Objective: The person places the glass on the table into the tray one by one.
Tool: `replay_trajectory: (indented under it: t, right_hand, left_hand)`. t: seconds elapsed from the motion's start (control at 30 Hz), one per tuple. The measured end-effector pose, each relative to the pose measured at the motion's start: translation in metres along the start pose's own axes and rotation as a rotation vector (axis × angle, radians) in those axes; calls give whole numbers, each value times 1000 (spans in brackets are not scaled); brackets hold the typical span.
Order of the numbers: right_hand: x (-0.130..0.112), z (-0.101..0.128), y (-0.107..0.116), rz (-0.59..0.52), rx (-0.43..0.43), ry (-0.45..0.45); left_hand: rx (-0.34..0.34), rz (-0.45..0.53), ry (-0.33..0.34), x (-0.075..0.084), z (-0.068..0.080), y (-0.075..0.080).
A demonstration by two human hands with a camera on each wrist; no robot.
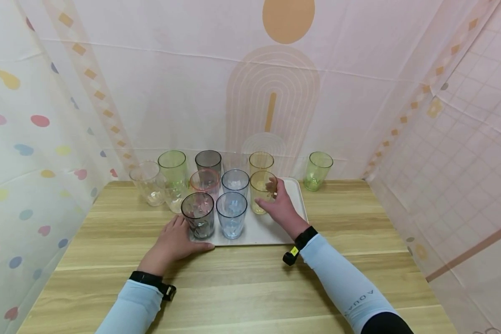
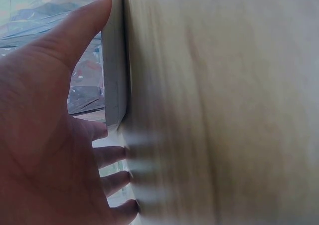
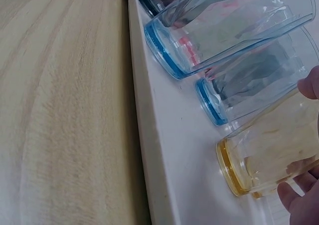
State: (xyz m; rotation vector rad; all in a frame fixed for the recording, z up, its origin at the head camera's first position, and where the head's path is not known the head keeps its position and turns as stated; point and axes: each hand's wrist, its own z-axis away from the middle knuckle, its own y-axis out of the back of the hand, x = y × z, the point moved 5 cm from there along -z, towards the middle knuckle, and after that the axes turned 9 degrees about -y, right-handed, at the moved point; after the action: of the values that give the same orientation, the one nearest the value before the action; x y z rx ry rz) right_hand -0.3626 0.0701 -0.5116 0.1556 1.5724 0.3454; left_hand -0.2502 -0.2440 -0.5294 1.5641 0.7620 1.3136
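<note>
the right hand (image 1: 280,207) curls round the upright yellow cup (image 1: 262,190) on the tray (image 1: 294,197), cup just ahead of its fingers. the left hand (image 1: 176,241) lies flat at the tray's near-left corner.

Dark capital letters run along the pale blue sleeve (image 1: 350,297) of the person's right forearm; seen upside down from the head camera, they appear to read "AQUA", with any further letters hidden. No other writing can be read on the tumblers, tray or curtains.
</note>
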Motion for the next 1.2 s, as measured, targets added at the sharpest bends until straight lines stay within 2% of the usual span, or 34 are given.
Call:
replay_trajectory:
  t: [0.33, 0.5, 0.6, 0.7, 0.83, 0.97, 1.07, 1.2]
  right_hand:
    - [3, -2, -1, 24, 7, 6]
    - [4, 3, 11, 22, 4, 1]
    - [7, 6, 29, -8, 39, 28]
    - [11, 5, 55, -62, 120, 55]
    - [22, 1, 101, -111, 318, 67]
    - [34, -10, 146, -84, 508, 29]
    - [40, -22, 168, -68, 530, -29]
    - [42, -38, 178, -48, 436, -76]
  left_hand:
    - [30, 5, -16, -2, -1, 1]
    - [21, 7, -15, -2, -2, 1]
    - [11, 0, -14, -2, -2, 0]
    - [7, -6, -13, -2, -3, 1]
    - [10, -1, -11, -2, -3, 2]
    - [11, 8, -10, -1, -2, 2]
    - [9, 13, -9, -1, -1, 2]
    - [2, 15, -5, -2, -1, 1]
